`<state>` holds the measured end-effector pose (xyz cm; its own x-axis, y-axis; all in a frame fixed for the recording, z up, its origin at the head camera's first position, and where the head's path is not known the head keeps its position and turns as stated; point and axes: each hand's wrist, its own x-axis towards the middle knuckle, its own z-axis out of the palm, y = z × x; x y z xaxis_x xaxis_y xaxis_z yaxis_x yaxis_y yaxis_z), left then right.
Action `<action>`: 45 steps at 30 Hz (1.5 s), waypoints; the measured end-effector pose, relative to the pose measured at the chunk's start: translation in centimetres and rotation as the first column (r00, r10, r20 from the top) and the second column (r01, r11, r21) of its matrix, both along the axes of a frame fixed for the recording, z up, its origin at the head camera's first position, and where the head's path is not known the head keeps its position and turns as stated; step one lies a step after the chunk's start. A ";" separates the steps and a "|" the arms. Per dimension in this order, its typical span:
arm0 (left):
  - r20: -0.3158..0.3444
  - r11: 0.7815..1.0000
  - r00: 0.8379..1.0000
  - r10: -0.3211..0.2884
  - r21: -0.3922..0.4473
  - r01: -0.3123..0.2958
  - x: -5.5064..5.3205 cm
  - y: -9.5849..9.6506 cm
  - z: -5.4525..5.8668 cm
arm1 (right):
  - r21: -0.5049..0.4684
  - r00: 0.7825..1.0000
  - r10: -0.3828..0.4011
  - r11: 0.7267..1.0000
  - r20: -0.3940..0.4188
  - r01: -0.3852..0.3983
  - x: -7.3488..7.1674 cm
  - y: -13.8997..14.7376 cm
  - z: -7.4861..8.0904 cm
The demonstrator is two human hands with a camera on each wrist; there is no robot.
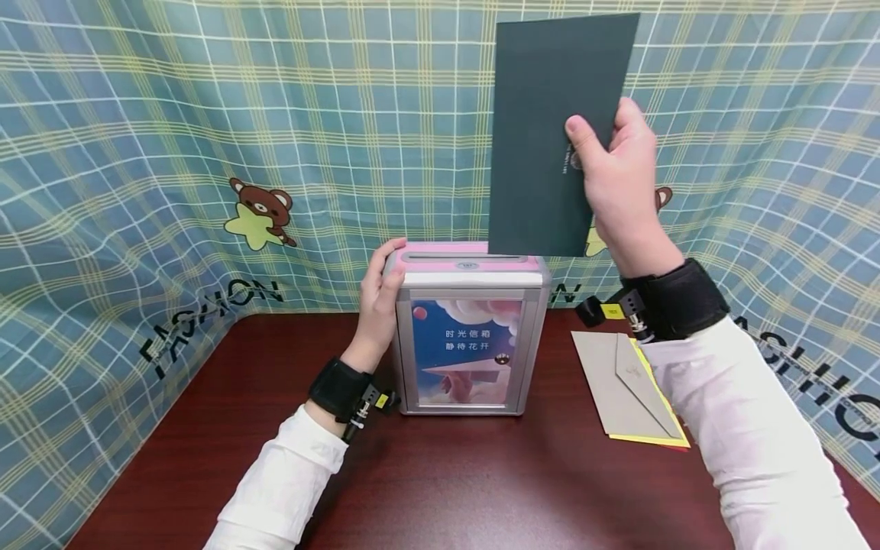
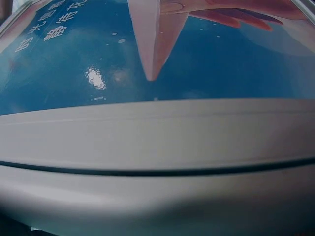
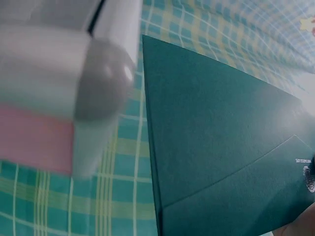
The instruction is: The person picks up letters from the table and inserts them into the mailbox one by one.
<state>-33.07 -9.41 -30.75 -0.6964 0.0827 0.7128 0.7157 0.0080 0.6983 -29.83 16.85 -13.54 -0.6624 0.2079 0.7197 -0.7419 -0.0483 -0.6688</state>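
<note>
My right hand [image 1: 622,172] pinches a dark green envelope [image 1: 543,137] by its right side, thumb on the near face. The envelope stands upright, its lower edge by the top right of a mailbox [image 1: 474,351]. That box has a silver frame, a pink top with a slot [image 1: 426,257], and a blue picture panel with white lettering. With fingers over its upper left corner, my left hand [image 1: 380,302] holds the box. In the left wrist view the picture panel [image 2: 206,64] fills the top. The right wrist view shows the envelope [image 3: 221,123] apart from the box corner [image 3: 106,78].
On the dark red table [image 1: 275,428], right of the box, lies a small stack of envelopes [image 1: 626,382], grey on top with yellow and red edges beneath. A plaid curtain [image 1: 330,114] with bear prints surrounds the table at the back and sides.
</note>
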 end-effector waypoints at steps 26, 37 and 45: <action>0.009 1.000 1.000 0.013 -0.001 -0.013 0.1 0.0 0.3 | 0.210 0.977 0.091 0.969 0.192 -0.132 -2.0 -6.0 -2.0; 0.018 0.999 0.999 -0.036 0.007 0.035 0.2 -0.3 0.2 | 0.437 0.962 -0.072 0.898 0.262 -0.052 -1.5 -4.4 -4.6; 0.147 0.993 0.989 -0.020 -0.111 0.036 1.0 -1.3 2.4 | 0.475 0.961 -0.044 0.875 0.273 -0.095 -1.5 -3.0 -6.1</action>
<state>-32.05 -10.73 -28.34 -0.7883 0.1775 0.5892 0.6077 0.0741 0.7907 -31.38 13.84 -19.59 -0.8432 -0.1362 0.5200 -0.5347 0.3126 -0.7851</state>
